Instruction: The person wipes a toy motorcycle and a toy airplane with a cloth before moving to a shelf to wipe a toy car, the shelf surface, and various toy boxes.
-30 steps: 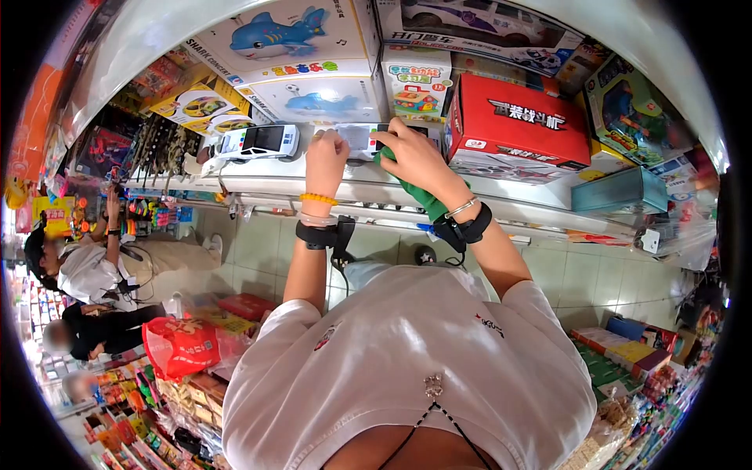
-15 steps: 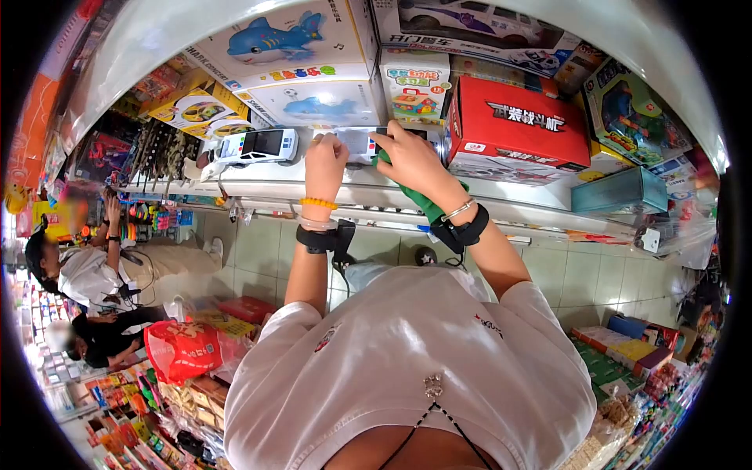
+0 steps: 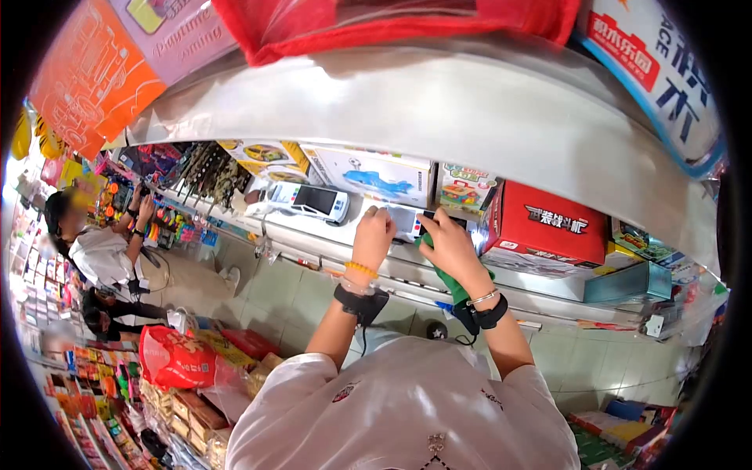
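Note:
On a white shelf, a silver toy car [image 3: 406, 222] lies between my two hands. My left hand [image 3: 374, 233] has its fingers curled at the car's left end; whether they pinch anything is hidden. Over the car's right end is my right hand [image 3: 450, 246], fingers bent, with a green cloth [image 3: 452, 283] bunched under the palm and hanging below the wrist. A second silver toy car [image 3: 309, 202] with a dark top stands to the left, touched by neither hand.
A red box [image 3: 548, 223] stands right of my hands, a shark toy box [image 3: 376, 178] behind. The upper shelf's white edge [image 3: 439, 102] overhangs them. Two people are at the left, one in a white shirt [image 3: 102, 254]. A red bag [image 3: 176, 356] sits lower left.
The view has tilted up, so the shelf and hands appear lower and the upper shelf's edge shows. Both hands remain at the same toy car, with the green cloth still at my right hand.

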### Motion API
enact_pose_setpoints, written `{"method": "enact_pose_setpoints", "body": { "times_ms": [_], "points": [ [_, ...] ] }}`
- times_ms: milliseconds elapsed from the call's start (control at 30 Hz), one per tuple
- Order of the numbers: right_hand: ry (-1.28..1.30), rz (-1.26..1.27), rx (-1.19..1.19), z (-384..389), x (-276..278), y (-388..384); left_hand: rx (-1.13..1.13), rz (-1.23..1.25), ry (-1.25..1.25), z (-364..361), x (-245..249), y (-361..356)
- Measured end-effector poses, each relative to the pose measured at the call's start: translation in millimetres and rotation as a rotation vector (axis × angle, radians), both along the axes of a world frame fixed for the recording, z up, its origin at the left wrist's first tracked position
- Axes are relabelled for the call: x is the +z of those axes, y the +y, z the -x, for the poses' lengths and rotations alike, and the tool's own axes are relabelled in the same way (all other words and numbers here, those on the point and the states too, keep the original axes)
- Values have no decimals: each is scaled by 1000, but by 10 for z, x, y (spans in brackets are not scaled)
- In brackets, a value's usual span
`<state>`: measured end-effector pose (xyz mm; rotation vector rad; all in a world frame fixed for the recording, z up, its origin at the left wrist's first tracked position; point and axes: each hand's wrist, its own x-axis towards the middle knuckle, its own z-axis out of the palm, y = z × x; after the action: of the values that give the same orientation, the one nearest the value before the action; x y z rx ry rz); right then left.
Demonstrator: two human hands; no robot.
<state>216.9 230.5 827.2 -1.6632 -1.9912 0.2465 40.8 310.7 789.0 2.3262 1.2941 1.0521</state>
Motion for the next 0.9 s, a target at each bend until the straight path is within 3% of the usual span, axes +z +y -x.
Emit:
{"method": "enact_pose_setpoints", "body": {
  "times_ms": [900],
  "points": [
    [11,-18,72,32,13,10,33,1,84,-25,2,-52]
  ]
}}
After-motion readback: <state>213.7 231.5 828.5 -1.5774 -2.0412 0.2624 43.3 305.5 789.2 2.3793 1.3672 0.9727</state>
